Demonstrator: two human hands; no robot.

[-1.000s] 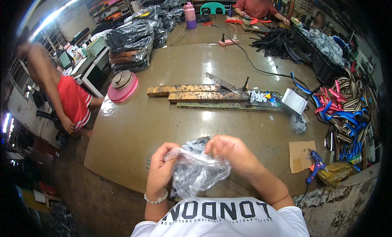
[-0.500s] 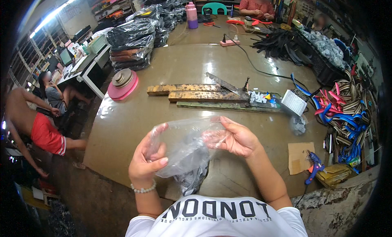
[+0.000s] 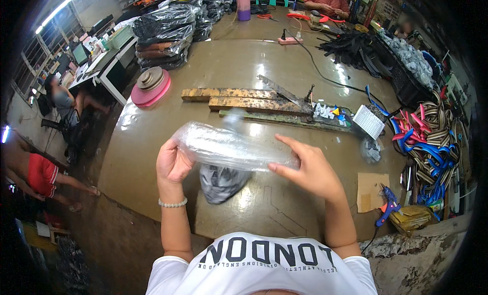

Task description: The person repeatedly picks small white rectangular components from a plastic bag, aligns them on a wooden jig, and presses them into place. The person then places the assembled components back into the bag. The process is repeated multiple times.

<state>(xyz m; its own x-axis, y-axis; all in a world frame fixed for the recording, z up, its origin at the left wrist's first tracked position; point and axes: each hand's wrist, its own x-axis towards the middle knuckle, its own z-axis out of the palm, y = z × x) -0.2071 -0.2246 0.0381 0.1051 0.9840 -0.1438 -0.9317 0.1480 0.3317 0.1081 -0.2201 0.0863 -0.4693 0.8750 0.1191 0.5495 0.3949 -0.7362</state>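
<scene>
A clear plastic bag (image 3: 223,146) is stretched sideways above the near part of the table, slightly blurred. My left hand (image 3: 174,163), with a beaded bracelet at its wrist, is closed on the bag's left end. At the other end is my right hand (image 3: 312,168), thumb and forefinger spread apart, the plastic lying against the thumb. Beneath the bag, a dark grey bundle (image 3: 223,184) shows, shiny and smeared by motion. Whether it rests on the table or is attached to the bag, I cannot tell.
Across the table (image 3: 152,178) lie wooden bars (image 3: 254,102). Pink discs (image 3: 151,89) sit left, near stacked wrapped packages (image 3: 165,38). A glue gun (image 3: 389,206), cardboard (image 3: 372,192) and coiled straps (image 3: 427,142) are right. A power cord (image 3: 325,76) crosses behind. Other people are around.
The bag has gone from loosely spread to a narrower, straighter strip. My right hand's fingers have spread from a pinch. The dark bundle shows farther from my body. The view has tilted slightly.
</scene>
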